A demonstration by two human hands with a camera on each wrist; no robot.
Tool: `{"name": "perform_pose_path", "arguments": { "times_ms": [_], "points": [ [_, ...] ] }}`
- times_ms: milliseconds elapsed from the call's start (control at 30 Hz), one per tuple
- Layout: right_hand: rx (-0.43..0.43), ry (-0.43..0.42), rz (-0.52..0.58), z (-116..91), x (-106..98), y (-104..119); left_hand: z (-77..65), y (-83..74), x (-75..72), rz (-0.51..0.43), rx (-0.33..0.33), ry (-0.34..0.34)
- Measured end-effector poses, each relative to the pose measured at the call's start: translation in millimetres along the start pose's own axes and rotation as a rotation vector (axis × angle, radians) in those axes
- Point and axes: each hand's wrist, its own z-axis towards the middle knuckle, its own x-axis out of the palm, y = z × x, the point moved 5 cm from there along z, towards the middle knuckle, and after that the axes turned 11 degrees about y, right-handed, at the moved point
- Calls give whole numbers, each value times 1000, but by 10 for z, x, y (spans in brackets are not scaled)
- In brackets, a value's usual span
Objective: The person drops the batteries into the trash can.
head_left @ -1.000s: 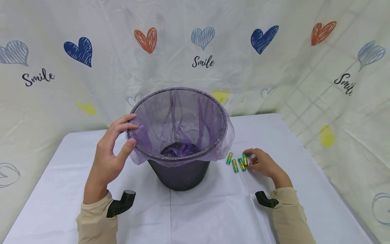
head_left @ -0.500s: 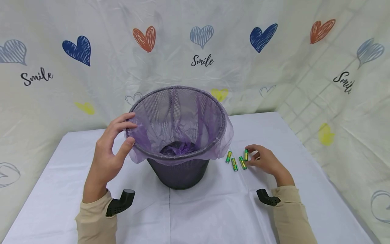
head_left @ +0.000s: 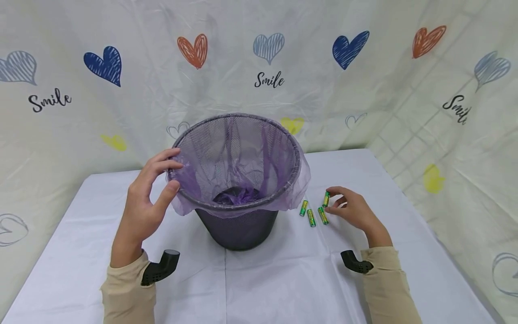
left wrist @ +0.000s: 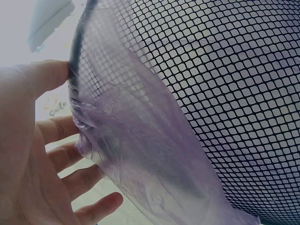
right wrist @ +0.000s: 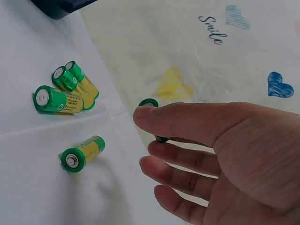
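Observation:
My left hand (head_left: 143,202) is at the left rim of a black mesh wastebasket (head_left: 238,234), its thumb and fingers around the edge. A thin purple bin liner (head_left: 192,180) is folded over that rim; in the left wrist view, the liner (left wrist: 154,145) partly covers the fingertips. My right hand (head_left: 352,209) pinches a green-and-yellow battery (head_left: 326,199) between thumb and fingers, raised over the table. In the right wrist view, the thumb hides most of this battery (right wrist: 149,101). Several matching batteries lie just left of it, among them one battery (right wrist: 84,153) apart from the others.
The wastebasket stands on a table with a white cloth (head_left: 259,288), left of the batteries. Behind it hangs a pale curtain (head_left: 226,90) printed with hearts and "Smile". A black wrist mount (head_left: 162,267) sticks out from the left sleeve, another mount (head_left: 356,262) from the right.
My right hand has lifted one battery up and away from the others on the cloth. The left hand stays at the wastebasket's rim.

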Motion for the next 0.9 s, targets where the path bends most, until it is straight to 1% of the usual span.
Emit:
{"name": "perform_pose_path", "arguments": {
  "times_ms": [333,400,467,667,767,900],
  "points": [
    [4,-19,1,-15,-34,123,-6,7,6,-9,16,-5],
    [-9,-22,0,-7,-36,144,-5,-6,6,-10,18,-10],
    [-17,-31,-1,-10,-44,159,6,-54,7,-12,20,-12],
    [-41,-56,-5,-12,-83,202,50,-270,-7,-8,14,-18],
    [-49,-55,-13,-16,-96,227,58,-316,-9,-6,9,-19],
    [-53,-60,-15,-24,-117,254,64,-329,-9,-7,12,-17]
  ]
}}
